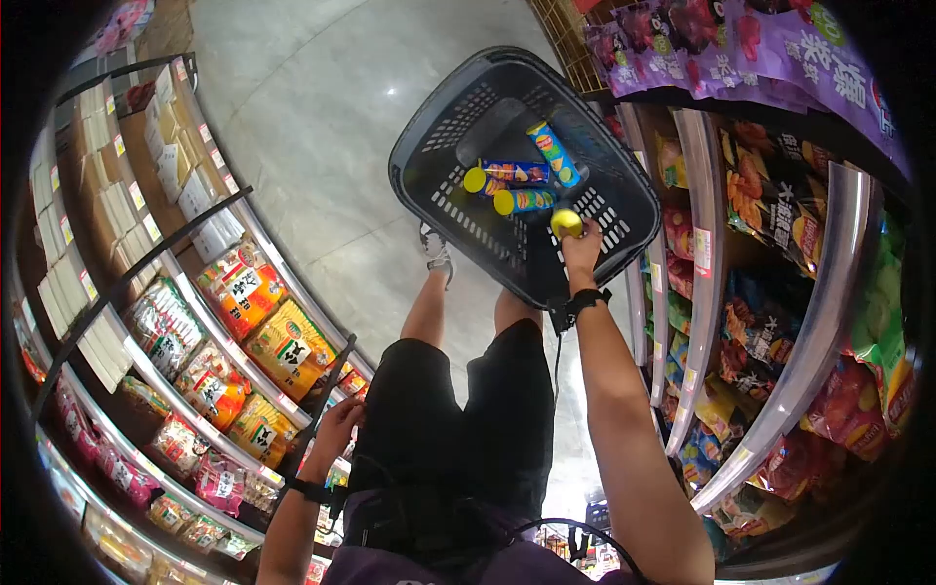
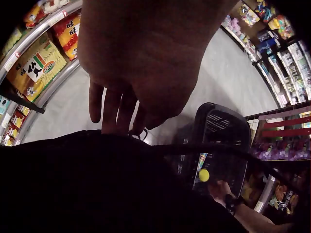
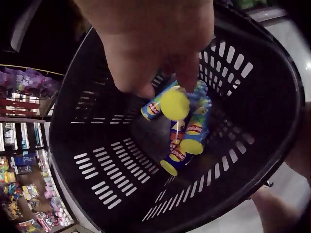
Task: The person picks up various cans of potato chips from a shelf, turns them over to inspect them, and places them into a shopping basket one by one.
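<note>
My right hand [image 1: 583,252] reaches inside the black shopping basket [image 1: 414,161] and grips a chip canister by its side. That canister's yellow lid [image 3: 175,105] faces up; the hand and lid hide much of its body. Several more chip canisters lie in the basket: a light blue one [image 1: 554,154], a dark blue one [image 1: 519,173] and another light blue one [image 1: 531,200]. My left hand [image 1: 341,421] hangs beside the left thigh, near the snack shelves, with its fingers [image 2: 111,109] loosely extended and holding nothing.
Shelves of rice cracker bags [image 1: 244,288] run along the left. On the right stand shelves of chip bags [image 1: 770,185], with purple candy bags [image 1: 819,58] hanging above them. Between them lies a grey floor [image 1: 302,107]. A thin cable [image 1: 558,370] hangs from the right wrist.
</note>
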A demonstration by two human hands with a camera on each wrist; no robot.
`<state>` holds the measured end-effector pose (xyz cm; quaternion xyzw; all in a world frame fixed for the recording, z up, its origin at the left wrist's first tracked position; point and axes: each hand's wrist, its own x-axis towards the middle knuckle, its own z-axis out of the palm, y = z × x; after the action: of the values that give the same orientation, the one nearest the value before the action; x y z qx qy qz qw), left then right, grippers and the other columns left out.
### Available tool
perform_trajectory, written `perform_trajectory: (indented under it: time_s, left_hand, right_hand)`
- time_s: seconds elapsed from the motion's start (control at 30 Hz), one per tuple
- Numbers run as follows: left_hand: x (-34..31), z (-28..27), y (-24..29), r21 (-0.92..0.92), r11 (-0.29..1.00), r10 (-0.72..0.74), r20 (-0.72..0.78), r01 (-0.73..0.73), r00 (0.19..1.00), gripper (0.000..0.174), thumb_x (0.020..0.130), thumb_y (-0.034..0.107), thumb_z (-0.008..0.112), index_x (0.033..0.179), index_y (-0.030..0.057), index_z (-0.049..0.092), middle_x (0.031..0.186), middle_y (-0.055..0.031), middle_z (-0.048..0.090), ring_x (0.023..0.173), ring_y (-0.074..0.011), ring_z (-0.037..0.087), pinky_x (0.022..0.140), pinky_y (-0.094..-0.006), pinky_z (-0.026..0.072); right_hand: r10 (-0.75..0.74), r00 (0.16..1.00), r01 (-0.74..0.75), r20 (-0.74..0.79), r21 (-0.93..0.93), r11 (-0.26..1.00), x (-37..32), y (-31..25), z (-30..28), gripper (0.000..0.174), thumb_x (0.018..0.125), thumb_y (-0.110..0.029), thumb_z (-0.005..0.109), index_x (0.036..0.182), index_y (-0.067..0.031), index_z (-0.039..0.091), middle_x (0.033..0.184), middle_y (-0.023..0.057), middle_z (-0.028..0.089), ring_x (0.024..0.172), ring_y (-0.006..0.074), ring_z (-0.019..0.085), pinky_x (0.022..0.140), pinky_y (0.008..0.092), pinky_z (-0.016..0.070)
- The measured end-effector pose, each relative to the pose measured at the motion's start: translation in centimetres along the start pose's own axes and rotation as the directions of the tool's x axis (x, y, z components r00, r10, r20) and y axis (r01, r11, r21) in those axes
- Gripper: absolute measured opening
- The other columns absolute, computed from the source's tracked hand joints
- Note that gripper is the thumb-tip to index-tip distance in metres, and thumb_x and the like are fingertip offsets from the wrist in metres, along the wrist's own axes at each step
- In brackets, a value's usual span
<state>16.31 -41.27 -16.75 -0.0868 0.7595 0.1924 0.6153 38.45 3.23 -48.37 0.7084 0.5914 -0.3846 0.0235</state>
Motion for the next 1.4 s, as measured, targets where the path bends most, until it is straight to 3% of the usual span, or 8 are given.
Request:
perform_trajectory:
  time_s: [0.07, 0.37, 0.43, 0.5, 0.73, 0.97, 1.23, 1.4]
  left_hand:
    - [0.3, -0.4, -0.8, -0.009, 1.0, -0.002, 0.013, 0.003, 1.0, 0.023, 0.104, 0.016, 0.058, 0.116, -0.0013, 0.067, 0.094, -0.0065, 0.071, 0.084, -0.0123, 0.066, 0.078, -0.0266, 0.0527]
    - [1.9, -2.0, 0.2, 0.014, 0.981, 0.192, 0.032, -0.193, 0.981, 0.024, 0.102, 0.019, 0.06, 0.109, -0.0026, 0.069, 0.083, -0.0064, 0.068, 0.078, -0.013, 0.065, 0.073, -0.0277, 0.0524]
    - [3.1, -3.2, 0.7, 0.149, 0.931, 0.335, 0.021, -0.335, 0.942, 0.026, 0.102, 0.021, 0.059, 0.108, -0.0021, 0.069, 0.083, -0.0058, 0.068, 0.077, -0.0159, 0.064, 0.074, -0.0301, 0.0519]
    - [5.2, -4.5, 1.6, 0.162, 0.943, 0.291, 0.024, -0.291, 0.956, 0.032, 0.102, 0.029, 0.058, 0.105, -0.0003, 0.069, 0.079, -0.0062, 0.068, 0.075, -0.0167, 0.063, 0.073, -0.0323, 0.0511]
    - [14.0, -9.5, 10.6, 0.045, 0.874, 0.479, 0.097, -0.484, 0.873, 0.025, 0.097, 0.017, 0.06, 0.104, -0.0032, 0.072, 0.075, -0.0097, 0.069, 0.064, -0.0197, 0.068, 0.061, -0.0318, 0.0545]
    - [12.7, -8.3, 24.2, 0.222, 0.782, 0.56, 0.158, -0.582, 0.813, 0.02, 0.096, 0.022, 0.061, 0.102, 0.0036, 0.067, 0.082, -0.0092, 0.072, 0.064, -0.0174, 0.069, 0.056, -0.0302, 0.0487]
    - [6.8, -4.3, 25.4, 0.053, 0.703, 0.69, 0.188, -0.709, 0.699, 0.02, 0.099, 0.018, 0.058, 0.102, 0.0006, 0.068, 0.076, -0.0094, 0.069, 0.062, -0.0184, 0.067, 0.057, -0.0298, 0.0511]
    - [10.8, -7.2, 14.9, 0.18, 0.801, 0.536, 0.207, -0.571, 0.818, 0.021, 0.098, 0.016, 0.056, 0.104, 0.0016, 0.07, 0.078, -0.0096, 0.071, 0.063, -0.0198, 0.069, 0.053, -0.0306, 0.0499]
  right_hand:
    - [0.056, 0.991, -0.09, 0.119, 0.297, 0.951, 1.6, 2.9, 1.8, 0.048, 0.083, -0.019, 0.078, 0.125, -0.0013, 0.063, 0.12, 0.0208, 0.071, 0.113, 0.0333, 0.067, 0.098, 0.04, 0.0504]
    - [-0.004, 0.905, -0.074, 0.425, 0.167, 0.983, -4.1, 3.2, -5.9, 0.027, 0.089, -0.022, 0.067, 0.108, -0.0042, 0.072, 0.076, 0.0129, 0.072, 0.07, 0.0256, 0.07, 0.064, 0.0388, 0.054]
    - [-0.232, 0.861, 0.177, 0.452, 0.16, 0.971, -5.7, 2.7, -9.6, 0.02, 0.085, 0.001, 0.054, 0.096, -0.0006, 0.07, 0.081, 0.0066, 0.068, 0.067, 0.015, 0.062, 0.056, 0.0313, 0.0498]
    - [-0.276, 0.868, 0.285, 0.412, 0.042, 0.958, -9.9, -1.9, -16.0, 0.023, 0.088, -0.013, 0.063, 0.105, -0.0012, 0.073, 0.095, 0.0108, 0.076, 0.091, 0.0196, 0.07, 0.083, 0.0343, 0.0542]
    - [-0.445, 0.877, 0.447, 0.182, 0.034, 0.894, -21.7, -16.6, -36.3, 0.035, 0.094, -0.029, 0.062, 0.119, -0.006, 0.07, 0.115, 0.0179, 0.072, 0.113, 0.0341, 0.067, 0.101, 0.0447, 0.0502]
    - [-0.748, 0.55, 0.758, -0.372, -0.152, 0.634, -33.4, -29.4, -55.0, 0.027, 0.093, -0.019, 0.067, 0.115, -0.0042, 0.07, 0.103, 0.0157, 0.074, 0.093, 0.0304, 0.072, 0.084, 0.0375, 0.0568]
    - [-0.696, 0.226, 0.201, -0.682, -0.667, 0.718, -37.1, -35.3, -69.0, 0.026, 0.088, -0.024, 0.07, 0.105, -0.0047, 0.066, 0.105, 0.0141, 0.067, 0.102, 0.0323, 0.065, 0.082, 0.0444, 0.056]
    - [-0.614, 0.332, -0.09, -0.716, -0.672, 0.735, -34.8, -34.2, -74.3, 0.037, 0.09, -0.029, 0.068, 0.112, 0.0008, 0.066, 0.112, 0.0179, 0.067, 0.113, 0.0343, 0.062, 0.095, 0.0434, 0.0521]
